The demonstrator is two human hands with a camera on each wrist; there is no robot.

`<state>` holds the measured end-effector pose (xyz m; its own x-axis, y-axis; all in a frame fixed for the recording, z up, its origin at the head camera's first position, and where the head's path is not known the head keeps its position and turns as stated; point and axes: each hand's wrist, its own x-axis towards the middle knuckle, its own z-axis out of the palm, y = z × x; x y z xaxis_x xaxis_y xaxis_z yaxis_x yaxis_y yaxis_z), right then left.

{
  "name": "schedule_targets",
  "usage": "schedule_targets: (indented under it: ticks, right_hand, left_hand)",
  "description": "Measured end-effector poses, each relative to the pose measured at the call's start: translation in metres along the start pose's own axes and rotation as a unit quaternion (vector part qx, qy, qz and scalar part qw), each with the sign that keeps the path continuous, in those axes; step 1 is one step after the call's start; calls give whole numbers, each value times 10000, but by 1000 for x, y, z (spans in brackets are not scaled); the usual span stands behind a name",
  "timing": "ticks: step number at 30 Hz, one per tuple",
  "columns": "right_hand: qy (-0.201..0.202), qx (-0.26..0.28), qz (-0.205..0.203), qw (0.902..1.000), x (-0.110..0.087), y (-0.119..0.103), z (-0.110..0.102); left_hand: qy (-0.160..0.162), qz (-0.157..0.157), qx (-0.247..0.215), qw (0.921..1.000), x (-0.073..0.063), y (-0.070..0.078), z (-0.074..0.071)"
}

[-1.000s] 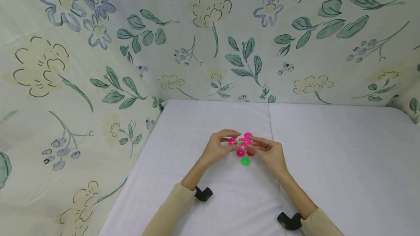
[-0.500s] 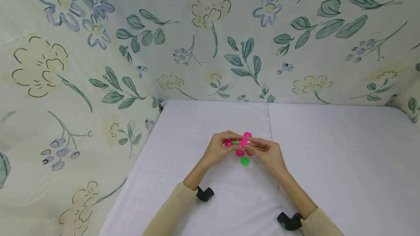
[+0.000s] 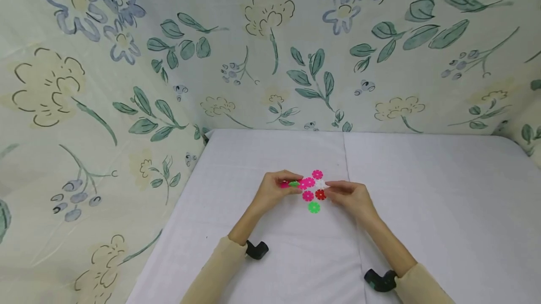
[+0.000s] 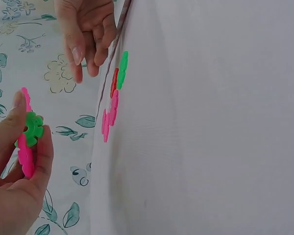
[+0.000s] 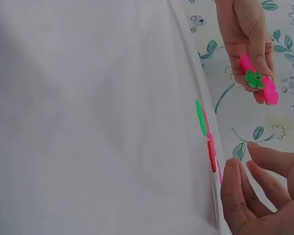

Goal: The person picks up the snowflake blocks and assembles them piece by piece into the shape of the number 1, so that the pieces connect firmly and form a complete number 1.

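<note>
My left hand (image 3: 274, 193) pinches a short joined chain of plastic snowflake discs above the table. In the left wrist view a green disc (image 4: 33, 128) stands crosswise between an upper pink disc (image 4: 26, 99) and a lower pink disc (image 4: 25, 157). My right hand (image 3: 355, 200) is apart from the chain, its fingers loosely bent with nothing between them in the right wrist view. Its fingertips are close to a red disc (image 3: 320, 194) and a white disc (image 3: 320, 184). Loose pink discs (image 3: 307, 196) and a green disc (image 3: 314, 207) lie around them.
A white cloth covers the table (image 3: 422, 200), with a crease (image 3: 347, 153) running away from me. Behind and to the left hangs a flowered curtain (image 3: 270, 83). Black curved pieces (image 3: 257, 250) sit by both wrists.
My hands have moved apart. The right fingers have come off the joined discs and shifted right, while the left hand has carried the chain left. The white and red discs show more now.
</note>
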<state>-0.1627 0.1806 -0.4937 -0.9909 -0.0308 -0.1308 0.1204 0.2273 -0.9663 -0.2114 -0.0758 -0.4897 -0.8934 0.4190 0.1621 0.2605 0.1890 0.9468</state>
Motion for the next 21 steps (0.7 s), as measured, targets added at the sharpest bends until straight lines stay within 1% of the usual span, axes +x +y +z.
schedule_targets:
  ticks: [4, 9, 16, 21]
  right_hand:
    - [-160, -171, 76, 9997, 4, 4, 2]
    - [-159, -417, 188, 9988, 9, 7, 3]
    - [-112, -1013, -19, 9948, 16, 10, 3]
    - [-268, -1151, -162, 9929, 20, 12, 3]
  left_hand:
    - [-130, -105, -7, 9999, -1, -1, -2]
    - [-197, -167, 63, 9996, -2, -2, -2]
    - [-253, -79, -54, 9996, -3, -1, -4]
    - [-299, -168, 0, 9994, -4, 1, -5]
